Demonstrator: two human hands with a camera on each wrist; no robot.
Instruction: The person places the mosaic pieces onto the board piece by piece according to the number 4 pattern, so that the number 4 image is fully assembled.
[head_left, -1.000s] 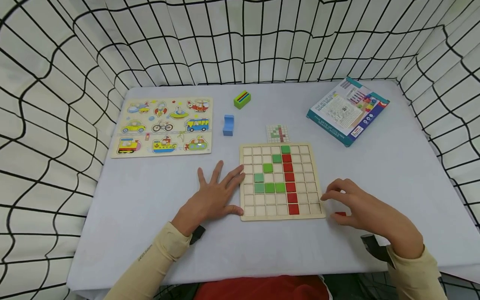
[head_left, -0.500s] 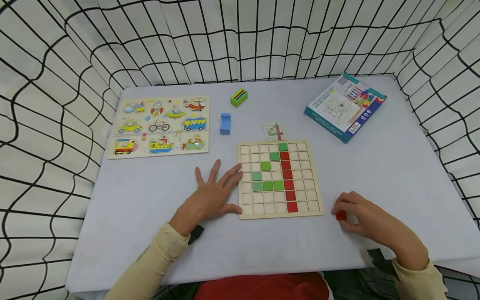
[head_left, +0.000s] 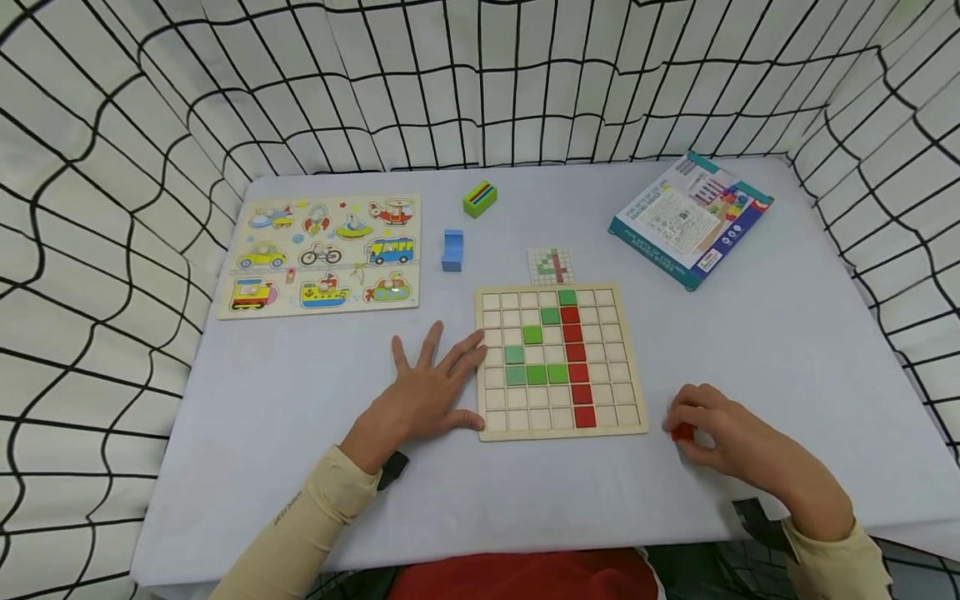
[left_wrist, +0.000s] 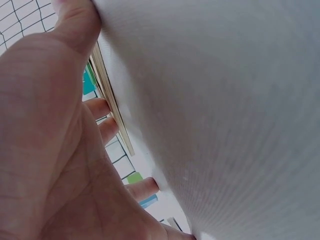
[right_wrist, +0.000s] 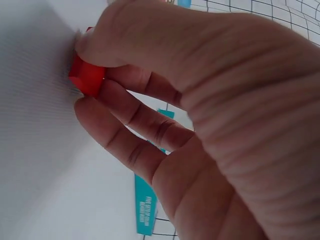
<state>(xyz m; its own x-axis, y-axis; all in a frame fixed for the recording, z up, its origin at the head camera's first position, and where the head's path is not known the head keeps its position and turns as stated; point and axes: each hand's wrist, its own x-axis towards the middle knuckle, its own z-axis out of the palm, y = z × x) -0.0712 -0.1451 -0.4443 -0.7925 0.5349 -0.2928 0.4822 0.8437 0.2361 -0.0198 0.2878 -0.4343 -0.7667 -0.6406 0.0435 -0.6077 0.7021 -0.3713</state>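
Observation:
A wooden grid board [head_left: 622, 358] lies flat at the middle of the table, with red squares in one column and several green squares left of them. My left hand [head_left: 423, 396] has its fingers spread, thumb and fingertips at the board's left edge. To the right of the board, my right hand [head_left: 723, 429] pinches a red block [right_wrist: 89, 77] between thumb and fingers, low at the tabletop. The fingers cover much of this block in the head view. A small pattern card [head_left: 540, 262] with a matching grid lies just beyond the board.
A picture puzzle board [head_left: 352, 310] with vehicles lies at the back left. A blue notched block [head_left: 452, 252] and a green block [head_left: 480, 200] with coloured stripes stand beside it. At the back right is a teal-edged box [head_left: 678, 221]. Black netting [head_left: 480, 121] surrounds the white table [head_left: 555, 500].
My right hand has moved away from the board's right edge, and its thumb and fingers have come together on the red block. The left hand stays at the board's left edge.

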